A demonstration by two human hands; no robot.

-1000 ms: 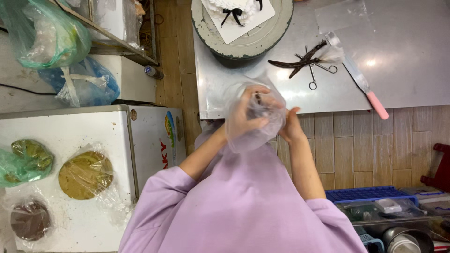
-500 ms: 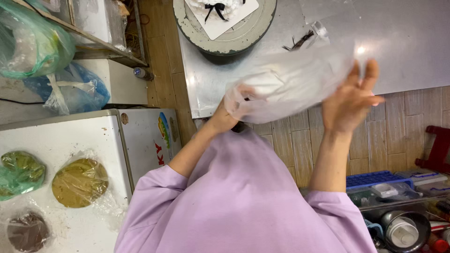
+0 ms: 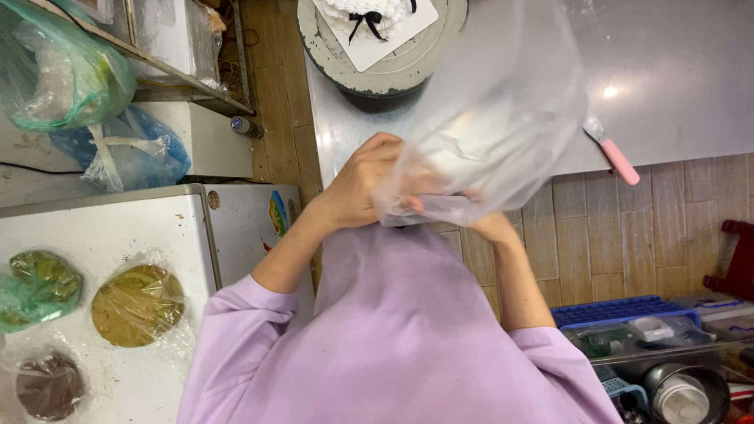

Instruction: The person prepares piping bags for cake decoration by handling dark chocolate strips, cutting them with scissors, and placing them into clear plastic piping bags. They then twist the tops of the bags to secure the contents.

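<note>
A thin clear plastic bag (image 3: 491, 141), soft and wrinkled, with some white mass dim inside it, is held up over the edge of the smooth grey metal desk (image 3: 675, 71). The left hand (image 3: 365, 184) is clenched on the lower edge of the bag, fingers curled tight around the film. The right hand (image 3: 487, 220) is mostly hidden behind the bag; it touches the bag from below, but I cannot tell how far it is closed. Beyond the left hand stands a round grey turntable (image 3: 393, 67) carrying a white square board with a white cake and a black ribbon bow (image 3: 365, 20). Right of the hands, a spatula with pink handle (image 3: 613, 153) lies flat on the desk. Left of the left hand, 3 round flat cakes wrapped in film lie on a white top (image 3: 137, 302).
</note>
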